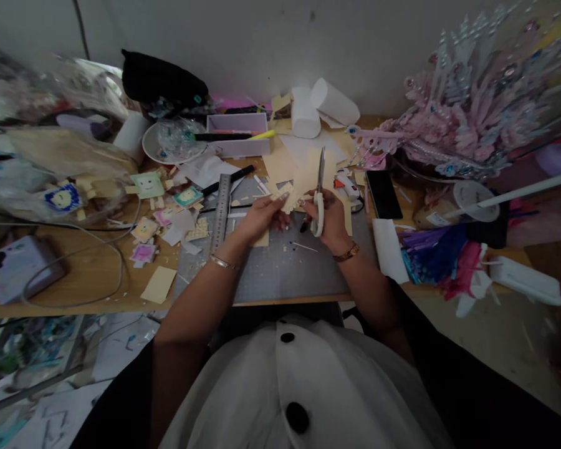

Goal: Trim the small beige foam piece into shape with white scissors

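Note:
My left hand [263, 218] pinches a small cream paper piece [287, 197] above the grey cutting mat [280, 271]. On the other side of that piece, my right hand [331, 221] holds white-handled scissors [318, 212], their blades pointing up and away from me. The fingertips of my right hand are close to the paper; whether they touch it is hard to tell. Behind the hands lie cream paper sheets [303, 165]. A metal ruler [221, 212] rests on the mat, left of my left hand.
Small paper figures [148, 185] and scraps lie at the left. A phone [383, 194], a cup [472, 202] and coloured tassels [434, 252] stand or lie at the right. A lilac box [240, 148] and white rolls [305, 112] are at the back.

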`<state>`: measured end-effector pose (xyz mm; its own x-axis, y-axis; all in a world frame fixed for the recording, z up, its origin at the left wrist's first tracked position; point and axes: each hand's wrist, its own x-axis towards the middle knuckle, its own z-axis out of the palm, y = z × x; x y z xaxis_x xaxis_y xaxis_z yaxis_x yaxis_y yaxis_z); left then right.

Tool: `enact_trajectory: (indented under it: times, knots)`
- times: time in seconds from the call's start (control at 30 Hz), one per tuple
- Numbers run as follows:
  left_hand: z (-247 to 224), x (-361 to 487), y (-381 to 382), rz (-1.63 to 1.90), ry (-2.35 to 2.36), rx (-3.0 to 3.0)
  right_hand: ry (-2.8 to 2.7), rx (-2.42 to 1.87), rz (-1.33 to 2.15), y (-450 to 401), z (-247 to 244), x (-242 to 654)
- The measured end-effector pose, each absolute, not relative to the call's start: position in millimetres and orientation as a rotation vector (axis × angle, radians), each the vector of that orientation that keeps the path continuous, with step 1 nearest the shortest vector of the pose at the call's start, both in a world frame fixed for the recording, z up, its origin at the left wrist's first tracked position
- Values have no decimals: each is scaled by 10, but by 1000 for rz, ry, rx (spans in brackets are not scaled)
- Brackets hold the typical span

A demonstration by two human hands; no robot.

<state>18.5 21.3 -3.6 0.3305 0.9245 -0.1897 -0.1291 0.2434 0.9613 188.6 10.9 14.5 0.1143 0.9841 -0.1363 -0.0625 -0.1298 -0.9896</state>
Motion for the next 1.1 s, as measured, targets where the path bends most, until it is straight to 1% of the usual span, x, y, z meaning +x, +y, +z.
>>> enact_trajectory:
  times: [0.1,0.3,0.43,0.67,1.1]
  knots:
    - [-68,195,226,1008,1021,1086,-1067,-1310,1330,88,162,1886]
    - [-78,61,312,1294,1212,1083,-1219,-1059,1768,-6,346,2009]
    - [-18,-25,341,1386,1275,1038,-1451,-996,2007,-62,503,2119]
    - [-3,-38,347,1388,1336,1034,-1687,-1033,2016,-43,609,2196]
    - [-18,33,319,1339,1259,1051,-1681,-1074,1960,-49,535,2145]
